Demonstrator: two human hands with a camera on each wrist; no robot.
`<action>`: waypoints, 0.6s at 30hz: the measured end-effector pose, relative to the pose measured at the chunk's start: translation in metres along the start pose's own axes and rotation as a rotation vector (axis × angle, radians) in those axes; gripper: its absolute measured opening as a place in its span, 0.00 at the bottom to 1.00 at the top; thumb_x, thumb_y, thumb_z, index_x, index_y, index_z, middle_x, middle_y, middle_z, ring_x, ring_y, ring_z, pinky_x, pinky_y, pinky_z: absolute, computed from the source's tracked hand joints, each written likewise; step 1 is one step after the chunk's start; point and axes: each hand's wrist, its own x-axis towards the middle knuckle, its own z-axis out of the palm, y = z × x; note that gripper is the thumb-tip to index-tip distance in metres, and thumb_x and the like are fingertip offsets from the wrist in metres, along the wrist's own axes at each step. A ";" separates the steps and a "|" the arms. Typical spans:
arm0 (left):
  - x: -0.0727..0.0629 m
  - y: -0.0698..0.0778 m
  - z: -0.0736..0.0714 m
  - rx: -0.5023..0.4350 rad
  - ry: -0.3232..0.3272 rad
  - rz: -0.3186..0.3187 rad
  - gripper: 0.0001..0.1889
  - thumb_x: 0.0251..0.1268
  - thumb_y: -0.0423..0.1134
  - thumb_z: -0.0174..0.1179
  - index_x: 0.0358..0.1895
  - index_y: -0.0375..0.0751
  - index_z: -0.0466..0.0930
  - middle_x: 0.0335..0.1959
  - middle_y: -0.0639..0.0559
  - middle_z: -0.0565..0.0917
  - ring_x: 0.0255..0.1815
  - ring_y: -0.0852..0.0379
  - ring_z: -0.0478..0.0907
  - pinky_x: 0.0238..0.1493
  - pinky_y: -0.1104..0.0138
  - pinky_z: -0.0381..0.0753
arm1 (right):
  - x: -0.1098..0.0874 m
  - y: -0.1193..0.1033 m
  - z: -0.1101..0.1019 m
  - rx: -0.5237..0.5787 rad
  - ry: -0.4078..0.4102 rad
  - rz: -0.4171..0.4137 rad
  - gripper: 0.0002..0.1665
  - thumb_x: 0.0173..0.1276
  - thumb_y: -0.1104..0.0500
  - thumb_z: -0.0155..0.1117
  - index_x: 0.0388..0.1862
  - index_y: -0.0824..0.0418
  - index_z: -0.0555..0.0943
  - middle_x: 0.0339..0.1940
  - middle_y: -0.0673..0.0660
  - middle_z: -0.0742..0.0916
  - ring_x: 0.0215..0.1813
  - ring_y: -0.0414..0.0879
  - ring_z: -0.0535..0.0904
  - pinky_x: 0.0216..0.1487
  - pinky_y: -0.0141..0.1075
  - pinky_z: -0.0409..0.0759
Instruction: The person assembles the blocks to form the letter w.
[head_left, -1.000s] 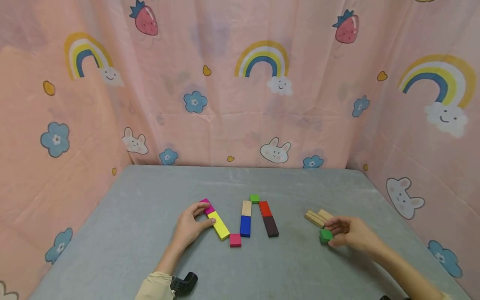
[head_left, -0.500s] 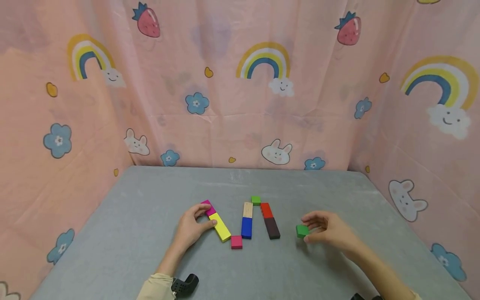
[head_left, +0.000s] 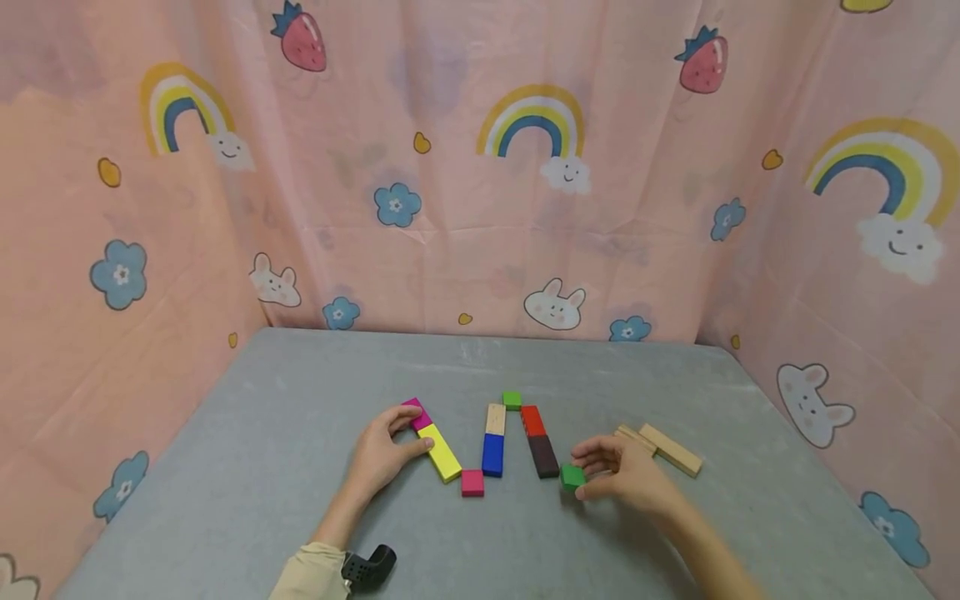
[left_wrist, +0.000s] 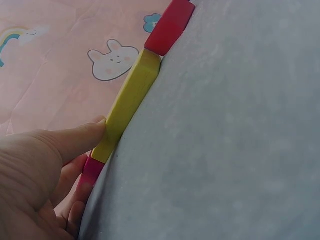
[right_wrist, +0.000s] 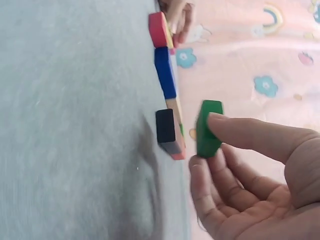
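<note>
My left hand (head_left: 382,450) lies along two blocks in a slanted row. Its thumb presses the side of the yellow block (left_wrist: 132,102), and its fingers curl at the magenta block (left_wrist: 91,171). My right hand (head_left: 626,475) pinches a green block (right_wrist: 209,129) between thumb and fingertips. In the right wrist view that block is held up off the table, near the dark brown block (right_wrist: 166,126). A red-pink block (head_left: 472,483) joins the yellow block's lower end to the blue block (head_left: 492,455). Plain wood (head_left: 496,419), light green (head_left: 512,401) and red (head_left: 531,420) blocks continue the zigzag.
Two long plain wooden blocks (head_left: 672,450) lie behind my right hand, one partly hidden by it. The grey table (head_left: 337,367) meets a pink printed curtain (head_left: 450,250) at its back and sides.
My right hand has carried the green block leftward from beside the wooden blocks to the lower end of the dark brown block. My left hand has stayed in place.
</note>
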 end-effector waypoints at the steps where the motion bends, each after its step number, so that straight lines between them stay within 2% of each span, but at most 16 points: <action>1: 0.000 0.000 0.000 -0.002 -0.001 0.000 0.25 0.52 0.35 0.76 0.55 0.41 0.81 0.54 0.49 0.83 0.61 0.52 0.76 0.64 0.52 0.69 | 0.000 0.001 0.001 -0.002 0.002 0.005 0.31 0.50 0.70 0.78 0.53 0.76 0.76 0.45 0.60 0.85 0.46 0.54 0.80 0.45 0.37 0.81; 10: 0.002 0.002 0.000 0.001 -0.004 -0.004 0.25 0.52 0.35 0.76 0.56 0.42 0.81 0.54 0.48 0.83 0.61 0.51 0.75 0.64 0.51 0.68 | 0.002 0.012 0.002 0.011 0.009 0.064 0.31 0.50 0.72 0.76 0.54 0.76 0.76 0.45 0.60 0.85 0.46 0.53 0.80 0.45 0.39 0.81; 18: 0.003 -0.004 0.002 -0.018 -0.008 0.035 0.25 0.52 0.33 0.76 0.55 0.40 0.81 0.54 0.47 0.83 0.60 0.50 0.76 0.63 0.52 0.70 | 0.007 0.019 0.004 -0.003 0.010 0.099 0.32 0.49 0.73 0.77 0.54 0.75 0.77 0.45 0.59 0.85 0.45 0.52 0.79 0.44 0.40 0.81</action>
